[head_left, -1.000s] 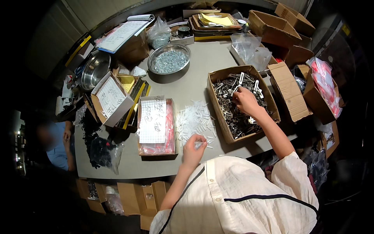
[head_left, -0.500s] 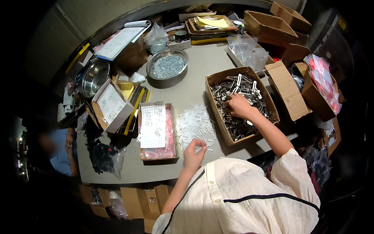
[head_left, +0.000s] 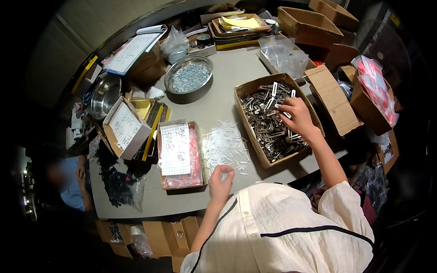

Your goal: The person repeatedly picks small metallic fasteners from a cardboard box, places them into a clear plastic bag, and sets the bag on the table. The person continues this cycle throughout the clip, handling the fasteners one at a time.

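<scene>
Grey, flat-topped worktop point(head_left: 224, 102) takes up most of the middle of the frame, and the roomiest bare stretch is toward upper centre. Big open brown cardboard box point(head_left: 256, 137) sits right of centre, walls standing up all round. Round shiny steel bowl point(head_left: 191, 92) is upper centre-left, well apart from the hands. Right arm slants up from lower right, so the right hand point(head_left: 297, 114) is over the box, fingers bent down; can't tell if they're pinching anything. Left hand point(head_left: 221, 182) is lower centre near the front edge, loosely curled, contents unclear. Loose dark-and-silver flat metal clips point(head_left: 269, 129) fill the box. Tiny translucent white strips point(head_left: 223, 143) lie just above the left hand, skinny gap to the box.
</scene>
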{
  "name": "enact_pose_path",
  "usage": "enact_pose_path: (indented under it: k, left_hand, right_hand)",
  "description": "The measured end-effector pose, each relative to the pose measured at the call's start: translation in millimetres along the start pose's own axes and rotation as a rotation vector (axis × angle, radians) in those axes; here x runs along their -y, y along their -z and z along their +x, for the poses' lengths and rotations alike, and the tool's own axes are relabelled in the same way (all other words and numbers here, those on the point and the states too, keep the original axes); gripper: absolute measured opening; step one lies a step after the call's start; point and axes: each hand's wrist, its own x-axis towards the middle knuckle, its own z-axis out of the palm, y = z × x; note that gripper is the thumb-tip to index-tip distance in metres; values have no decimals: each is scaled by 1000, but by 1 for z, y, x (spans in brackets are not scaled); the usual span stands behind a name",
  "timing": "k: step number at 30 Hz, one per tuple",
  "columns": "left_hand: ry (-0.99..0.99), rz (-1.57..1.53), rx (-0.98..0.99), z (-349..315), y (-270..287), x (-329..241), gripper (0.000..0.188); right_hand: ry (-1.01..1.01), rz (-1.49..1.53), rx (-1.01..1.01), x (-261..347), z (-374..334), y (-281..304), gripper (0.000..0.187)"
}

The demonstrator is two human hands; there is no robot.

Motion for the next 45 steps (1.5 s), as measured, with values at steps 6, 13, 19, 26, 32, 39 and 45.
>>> enact_pose_path:
  k: [6,13,19,26,32,39,45]
  left_hand:
    - [5,9,38,0,-7,2,12]
    - [9,3,47,1,-4,6,11]
    - [104,-1,65,-1,-3,3,12]
    - [93,-29,66,-3,-5,12,10]
    - [35,12,45,-3,-8,8,9]
    - [27,-18,55,-3,-9,15,8]
    - [38,-2,51,-3,-12,17,9]
  right_hand:
    - [-19,80,-87,-3,-18,9,7]
    - [-507,425,153,-17,-37,10,11]
    - [-567,773,-114,-14,-32,28,15]
    - [-582,698,-117,-29,-42,29,13]
    - [-679,931,-198,-37,-47,33,14]
    - [-752,962,-255,-44,-50,35,17]
    - [-482,-43,128,-35,-52,21,23]
